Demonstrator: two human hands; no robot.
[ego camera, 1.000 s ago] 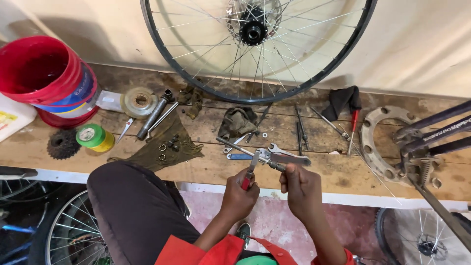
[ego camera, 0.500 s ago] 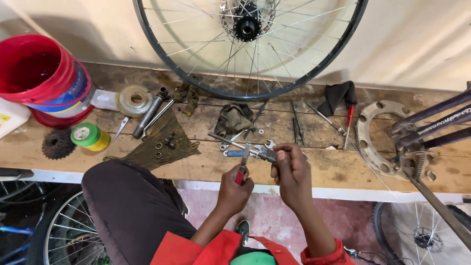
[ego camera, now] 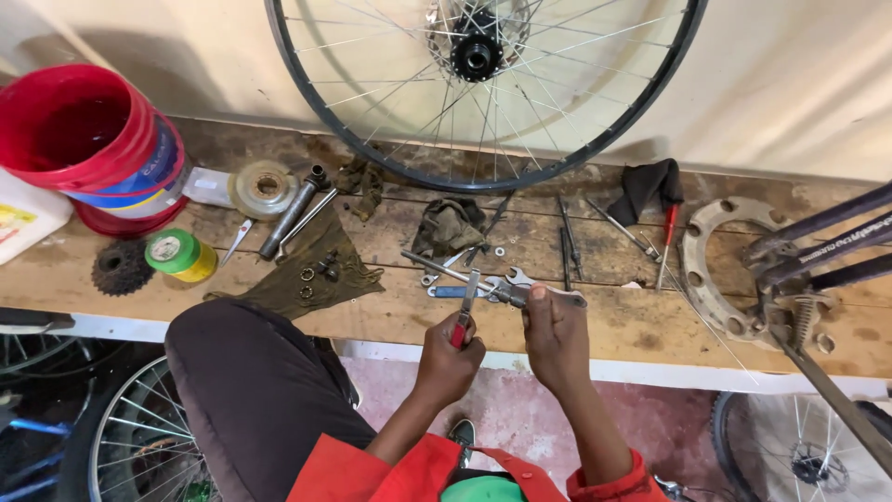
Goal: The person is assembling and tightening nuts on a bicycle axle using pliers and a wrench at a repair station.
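Left hand [ego camera: 448, 358] grips red-handled pliers [ego camera: 464, 316] — right hand [ego camera: 555, 335] clasps a metal axle [ego camera: 465, 276] — above the wooden bench [ego camera: 390, 316].

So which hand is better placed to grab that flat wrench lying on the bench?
Probably the right hand: it is right beside the flat wrench on the bench, though it pinches a thin metal rod. The left hand is farther off, gripping a red-handled tool.

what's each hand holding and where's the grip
The left hand grips a red-handled tool by its handle. The right hand pinches a thin metal rod near its right end.
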